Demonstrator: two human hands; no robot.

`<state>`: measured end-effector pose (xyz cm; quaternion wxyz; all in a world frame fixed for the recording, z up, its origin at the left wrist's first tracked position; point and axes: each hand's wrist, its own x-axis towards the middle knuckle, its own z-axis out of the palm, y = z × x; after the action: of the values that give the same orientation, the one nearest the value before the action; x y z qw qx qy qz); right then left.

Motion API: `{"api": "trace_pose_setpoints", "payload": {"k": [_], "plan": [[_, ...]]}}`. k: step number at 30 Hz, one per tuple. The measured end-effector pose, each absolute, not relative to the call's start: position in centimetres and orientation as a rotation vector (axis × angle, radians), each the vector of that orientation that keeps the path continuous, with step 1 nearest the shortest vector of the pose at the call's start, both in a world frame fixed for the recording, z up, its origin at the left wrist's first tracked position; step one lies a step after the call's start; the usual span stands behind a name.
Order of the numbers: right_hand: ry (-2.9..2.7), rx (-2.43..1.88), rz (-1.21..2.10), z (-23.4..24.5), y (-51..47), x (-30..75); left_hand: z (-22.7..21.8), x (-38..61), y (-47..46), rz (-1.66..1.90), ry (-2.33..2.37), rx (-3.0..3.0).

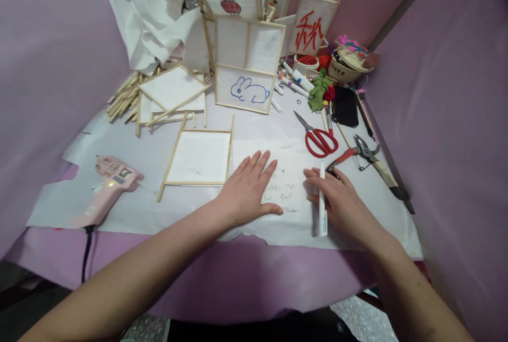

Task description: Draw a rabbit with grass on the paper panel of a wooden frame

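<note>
My left hand (pixel 248 188) lies flat with fingers spread on a white paper sheet (pixel 296 164), its edge close to a wooden-stick frame (pixel 198 183). Faint line drawings (pixel 280 190) show on the sheet just right of that hand. In my right hand (pixel 335 196) is a white pen (pixel 322 209), upright in the view between the fingers. The frame bears a white sheet with a few faint marks near its lower edge. Red-handled scissors (pixel 320 142) and pruning shears (pixel 363 151) lie beyond my right hand.
A pink glue gun (pixel 109 186) with a black cord rests at left. Behind are wooden sticks (pixel 123 96), more frames (pixel 174 88), and a standing panel with a blue rabbit drawing (pixel 249 90). Markers (pixel 299 82), a black phone (pixel 345 106) and a paper cup (pixel 349 66) stand back right.
</note>
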<state>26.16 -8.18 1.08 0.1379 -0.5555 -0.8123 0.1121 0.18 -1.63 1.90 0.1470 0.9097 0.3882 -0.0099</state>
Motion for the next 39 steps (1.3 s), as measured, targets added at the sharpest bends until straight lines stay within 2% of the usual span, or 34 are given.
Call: {"api": "trace_pose_setpoints", "payload": {"k": [5,9,15,18,24,39], "plan": [[-2.388,-1.6,0.235,2.3,-6.9,27.6,1.3,-0.3,-1.7,0.016,1.109,2.618],[-2.2,-1.558,0.243,3.5,-7.6,26.1,1.7,-0.4,-1.7,0.019,1.082,2.613],[-1.606,-1.422,0.73,4.0,-8.9,22.1,2.3,-0.3,-1.5,-0.039,1.077,2.617],[-1.486,-1.423,0.835,3.4,-8.8,20.8,2.2,-0.1,-1.4,-0.065,1.081,2.614],[-1.332,-1.541,0.811,2.4,-8.7,19.5,1.6,-0.2,-1.4,-0.055,1.062,2.632],[-1.744,-1.358,0.446,0.8,-8.9,17.6,1.0,-0.4,-1.7,-0.035,1.075,2.676]]}}
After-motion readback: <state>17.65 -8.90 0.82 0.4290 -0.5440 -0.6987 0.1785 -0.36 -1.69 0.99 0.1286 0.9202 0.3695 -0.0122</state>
